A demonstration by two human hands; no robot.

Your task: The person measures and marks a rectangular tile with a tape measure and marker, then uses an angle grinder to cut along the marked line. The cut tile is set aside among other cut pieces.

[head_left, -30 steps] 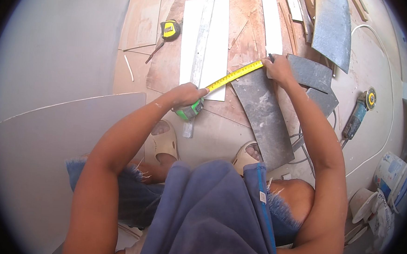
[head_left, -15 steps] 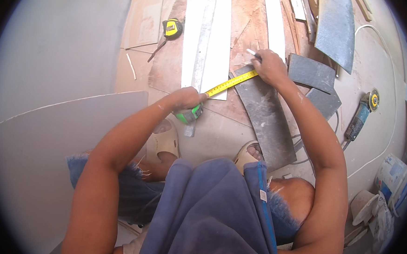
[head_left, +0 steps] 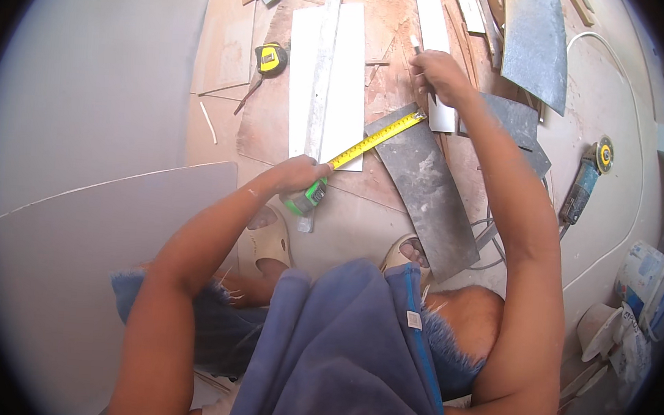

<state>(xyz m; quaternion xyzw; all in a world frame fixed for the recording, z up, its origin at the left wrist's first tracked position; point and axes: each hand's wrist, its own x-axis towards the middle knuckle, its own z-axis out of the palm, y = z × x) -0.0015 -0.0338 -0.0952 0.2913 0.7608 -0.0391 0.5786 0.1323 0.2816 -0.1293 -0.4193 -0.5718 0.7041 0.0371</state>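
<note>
My left hand [head_left: 301, 175] is closed around a green tape measure [head_left: 307, 198]. Its yellow blade [head_left: 372, 142] runs up to the right, with its hooked tip over the far end of a long dark grey tile [head_left: 435, 195]. My right hand [head_left: 444, 76] is beyond that tip, closed on a slim pen with a white end [head_left: 414, 43]. Under the left hand's side lies a long metal straightedge [head_left: 321, 93] across a white tile [head_left: 347, 79]. A second, yellow and black tape measure [head_left: 270, 59] rests to the left of the white tile.
An angle grinder [head_left: 582, 188] lies at the right, near a pale cable [head_left: 637, 196]. Grey tile pieces [head_left: 535, 49] and white strips [head_left: 434, 23] are at the far right. Buckets [head_left: 640, 272] stand at the right edge. A large board [head_left: 117, 232] is at the left.
My right hand has let go of the tape's end and moved away from me, still with the pen. The blade's tip now shows over the dark tile.
</note>
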